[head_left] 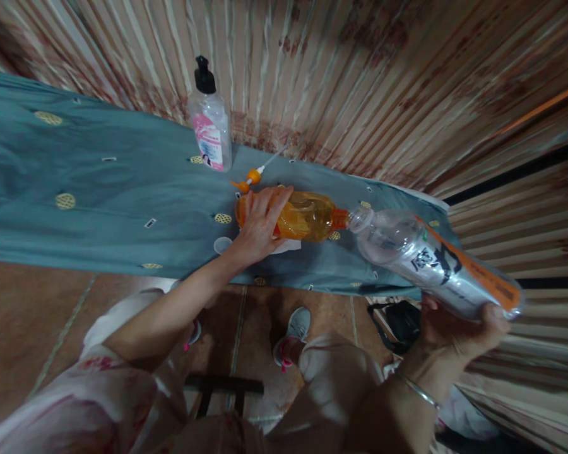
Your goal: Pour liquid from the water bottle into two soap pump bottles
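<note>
My left hand point(260, 224) is wrapped round the lower part of an amber plastic bottle point(312, 216) whose threaded neck points right. My right hand point(459, 331) grips the base end of a clear plastic bottle point(435, 258) with a silver and orange label. This clear bottle is tilted, and its mouth meets the neck of the amber one; whether they touch I cannot tell. An orange pump top point(252, 178) with a thin tube lies on the cloth beyond my left hand. Near my left wrist sits a small, clear round cap point(223, 245).
A clear pump bottle point(211, 132) with a black top and pink label stands at the table's back edge. Teal patterned cloth point(123, 189) covers the narrow table. Behind it hang pleated curtains point(312, 75). A black bag point(400, 323) lies below on the right.
</note>
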Demonstrator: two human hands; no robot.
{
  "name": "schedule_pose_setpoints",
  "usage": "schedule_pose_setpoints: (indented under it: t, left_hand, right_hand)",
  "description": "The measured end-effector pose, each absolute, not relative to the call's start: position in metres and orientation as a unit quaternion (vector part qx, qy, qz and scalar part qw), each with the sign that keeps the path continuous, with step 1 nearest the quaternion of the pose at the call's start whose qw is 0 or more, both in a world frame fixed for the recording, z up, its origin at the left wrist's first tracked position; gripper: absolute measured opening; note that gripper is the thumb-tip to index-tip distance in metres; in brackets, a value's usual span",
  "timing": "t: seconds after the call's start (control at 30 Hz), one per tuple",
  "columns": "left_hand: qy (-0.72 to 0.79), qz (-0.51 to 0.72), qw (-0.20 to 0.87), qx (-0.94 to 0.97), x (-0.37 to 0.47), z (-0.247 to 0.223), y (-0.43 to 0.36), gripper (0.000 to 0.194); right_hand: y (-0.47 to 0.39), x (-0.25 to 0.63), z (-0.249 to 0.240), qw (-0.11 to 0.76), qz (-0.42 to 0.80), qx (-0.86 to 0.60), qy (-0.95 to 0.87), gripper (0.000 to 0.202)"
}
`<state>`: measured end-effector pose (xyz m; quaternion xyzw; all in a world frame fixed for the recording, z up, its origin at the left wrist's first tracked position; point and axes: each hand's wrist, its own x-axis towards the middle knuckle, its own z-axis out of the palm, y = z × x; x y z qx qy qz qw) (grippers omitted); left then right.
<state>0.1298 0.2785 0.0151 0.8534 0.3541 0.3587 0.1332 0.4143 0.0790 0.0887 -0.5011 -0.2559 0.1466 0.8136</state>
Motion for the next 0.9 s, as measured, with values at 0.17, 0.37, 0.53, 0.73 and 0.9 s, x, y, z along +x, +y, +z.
schedule_pose_setpoints:
  t: [0.17, 0.37, 0.53, 0.73, 0.9]
  left_hand:
    - [0.353, 0.357, 0.131, 0.855, 0.1301, 0.0155, 0.2789, 0.089]
    - [0.343, 0.366, 0.131, 0.855, 0.1294, 0.0133, 0.2798, 0.088]
    - [0.343, 0.365, 0.129, 0.856, 0.1294, 0.0132, 0.2797, 0.089]
    - [0.35, 0.364, 0.133, 0.853, 0.1298, 0.0145, 0.279, 0.088]
    - [0.341, 0.37, 0.136, 0.853, 0.1296, 0.0131, 0.2796, 0.086]
  right_hand:
    - [0.0801, 0.4132, 0.0899, 0.815, 0.146, -0.5, -0.254, 0.049]
    - [0.0806, 0.4119, 0.0913, 0.815, 0.142, -0.505, -0.247, 0.05]
    - [0.0787, 0.4148, 0.0889, 0.813, 0.144, -0.506, -0.247, 0.051]
    - [0.0773, 0.4166, 0.0875, 0.807, 0.147, -0.513, -0.252, 0.052]
    - [0.0786, 0.4141, 0.0889, 0.811, 0.14, -0.512, -0.246, 0.051]
